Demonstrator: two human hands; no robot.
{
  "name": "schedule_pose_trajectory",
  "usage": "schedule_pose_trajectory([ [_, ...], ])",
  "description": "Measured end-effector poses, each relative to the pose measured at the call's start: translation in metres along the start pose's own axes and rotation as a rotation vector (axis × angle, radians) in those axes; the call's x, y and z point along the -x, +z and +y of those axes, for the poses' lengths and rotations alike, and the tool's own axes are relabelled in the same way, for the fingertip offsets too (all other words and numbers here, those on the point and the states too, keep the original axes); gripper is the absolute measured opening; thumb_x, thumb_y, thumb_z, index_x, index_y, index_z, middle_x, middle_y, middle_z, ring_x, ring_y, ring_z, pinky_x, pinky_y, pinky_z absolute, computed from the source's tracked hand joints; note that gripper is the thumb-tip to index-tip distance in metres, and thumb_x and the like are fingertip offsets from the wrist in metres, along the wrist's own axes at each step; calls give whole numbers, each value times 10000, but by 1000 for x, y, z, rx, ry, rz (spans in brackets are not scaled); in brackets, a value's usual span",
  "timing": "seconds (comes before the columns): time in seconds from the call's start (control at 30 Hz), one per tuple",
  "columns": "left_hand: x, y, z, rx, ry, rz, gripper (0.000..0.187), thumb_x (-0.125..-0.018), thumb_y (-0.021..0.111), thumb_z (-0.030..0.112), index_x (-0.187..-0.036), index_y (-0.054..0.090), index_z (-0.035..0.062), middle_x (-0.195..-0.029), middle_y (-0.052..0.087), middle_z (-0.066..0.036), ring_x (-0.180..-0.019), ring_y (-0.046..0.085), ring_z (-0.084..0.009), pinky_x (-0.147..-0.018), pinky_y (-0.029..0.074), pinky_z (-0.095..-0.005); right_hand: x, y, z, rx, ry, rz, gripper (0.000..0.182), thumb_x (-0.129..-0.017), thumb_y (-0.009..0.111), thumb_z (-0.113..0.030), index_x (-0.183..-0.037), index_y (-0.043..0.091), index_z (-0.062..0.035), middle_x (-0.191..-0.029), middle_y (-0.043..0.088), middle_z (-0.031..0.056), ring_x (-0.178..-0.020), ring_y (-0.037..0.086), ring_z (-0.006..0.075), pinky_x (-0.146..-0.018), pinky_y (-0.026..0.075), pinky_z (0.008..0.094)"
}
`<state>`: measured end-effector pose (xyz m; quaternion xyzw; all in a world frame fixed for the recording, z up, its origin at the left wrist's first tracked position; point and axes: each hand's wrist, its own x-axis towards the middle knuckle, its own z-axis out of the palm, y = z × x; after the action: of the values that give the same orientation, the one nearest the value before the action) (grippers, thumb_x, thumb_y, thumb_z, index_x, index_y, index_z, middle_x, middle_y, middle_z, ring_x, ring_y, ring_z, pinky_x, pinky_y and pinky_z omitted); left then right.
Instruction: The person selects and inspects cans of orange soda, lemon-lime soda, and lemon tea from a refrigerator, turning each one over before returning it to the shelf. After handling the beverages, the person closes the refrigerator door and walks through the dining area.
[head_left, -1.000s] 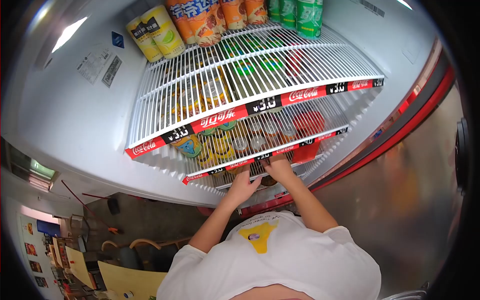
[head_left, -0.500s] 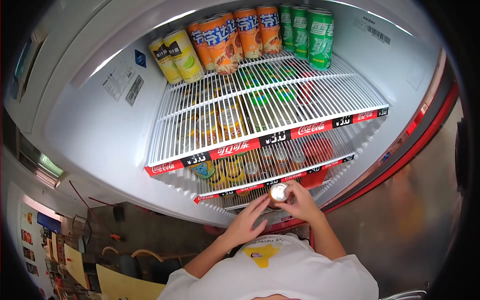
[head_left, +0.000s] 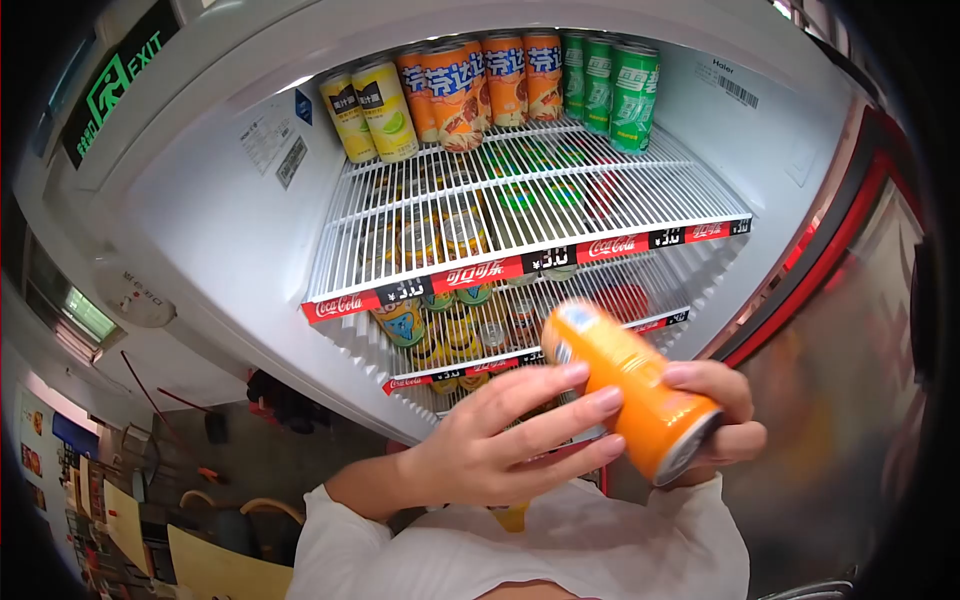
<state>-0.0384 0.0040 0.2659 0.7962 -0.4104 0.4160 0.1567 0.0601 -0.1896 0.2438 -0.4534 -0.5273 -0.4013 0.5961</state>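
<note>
An orange can [head_left: 630,390], slightly blurred, is held tilted in front of the lower shelves, its base towards the lower right. My right hand [head_left: 715,405] grips the can near its base, with fingers wrapped round it. The fingertips of my left hand [head_left: 510,430] rest against the can's left side, the fingers spread and not wrapped round it. Behind the can is the red front strip of the upper wire shelf [head_left: 470,272], with price tags.
On the upper shelf stand yellow cans [head_left: 388,115], orange cans [head_left: 455,95] and green cans [head_left: 633,100]. More drinks are on the shelves below. The fridge's side wall [head_left: 230,220] is at left, the red-edged door [head_left: 800,270] at right. Tables and chairs appear lower left.
The can has been raised towards the camera and turned from top-on to side-on. Both hands have come up with it, and the view has shifted slightly.
</note>
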Motion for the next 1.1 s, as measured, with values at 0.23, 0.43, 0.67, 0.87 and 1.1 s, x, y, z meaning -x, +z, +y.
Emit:
schedule_pose_trajectory([
  [0.23, -46, -3, -17, -210, -76, 261, 477, -809, 734, 128, -1277, 642, 134, -1456, 498, -157, -1330, 491, -357, -1040, 475, -440, -74, 7, 22, -65, -58, 23, 290, -856, 727, -173, -917, 472, -48, -1268, 558, 343, -1089, 635, 421, -874, 563, 441],
  [0.43, -56, -13, -40, -109, -305, 129, 780, -799, 694, 72, -1492, 356, -41, -1497, 388, -283, -1359, 439, -433, -1109, 392, -472, -107, 26, 61, 110, -166, -169, 378, -789, 808, -53, -994, 492, -74, -1224, 615, 243, -966, 681, 284, -759, 574, 366],
  [0.67, -59, -18, -79, -266, -398, 83, 755, -846, 686, 147, -1461, 334, -116, -1443, 430, -339, -1305, 500, -432, -1087, 422, -429, -141, 50, 88, 279, 56, -354, 445, -834, 760, -147, -1224, 578, -35, -1045, 668, 155, -801, 654, 299, -750, 538, 373],
  [0.87, -56, -23, -61, -261, -425, -14, 635, -853, 682, 114, -1418, 452, -61, -1466, 461, -264, -1355, 472, -386, -1127, 376, -421, -181, 62, 130, 346, 426, -545, 436, -860, 726, -293, -1205, 630, -44, -1022, 686, 205, -1021, 660, 354, -903, 529, 389],
  [1.1, -49, -29, -40, -116, -363, -37, 609, -815, 692, 68, -1390, 510, -13, -1442, 504, -225, -1304, 524, -366, -1091, 409, -423, -191, 90, 216, 832, 80, -610, 424, -874, 705, -301, -1234, 649, -83, -1192, 661, 201, -1112, 636, 345, -976, 519, 443],
])
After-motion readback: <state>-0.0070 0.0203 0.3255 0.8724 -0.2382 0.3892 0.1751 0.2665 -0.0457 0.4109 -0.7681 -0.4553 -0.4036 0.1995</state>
